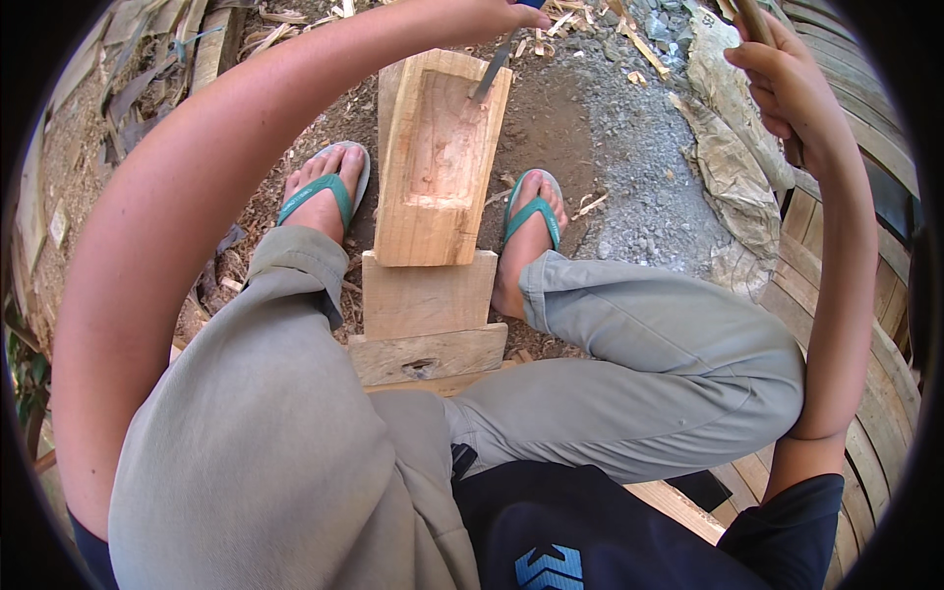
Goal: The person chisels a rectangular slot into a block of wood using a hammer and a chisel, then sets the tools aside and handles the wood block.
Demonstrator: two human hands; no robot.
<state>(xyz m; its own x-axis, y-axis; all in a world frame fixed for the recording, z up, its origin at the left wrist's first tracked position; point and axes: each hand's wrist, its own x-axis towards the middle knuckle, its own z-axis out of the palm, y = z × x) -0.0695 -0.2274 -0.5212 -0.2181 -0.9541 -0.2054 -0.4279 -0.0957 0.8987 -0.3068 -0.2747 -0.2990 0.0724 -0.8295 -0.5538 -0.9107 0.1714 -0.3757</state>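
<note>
Between my feet a pale wooden block lies with a rough rectangular hollow cut into its upper face. My left hand, partly cut off at the top edge, is closed on a chisel with a blue handle. The metal blade slants down and its tip touches the hollow near its far right side. Raised at the upper right, my right hand wraps round a wooden handle. Whatever sits at that handle's far end is out of view.
Below the block are a wooden board and a knotted plank. My feet in green flip-flops flank the block. Wood chips litter the dirt; grey gravel and a crumpled sack lie right, beside stacked planks.
</note>
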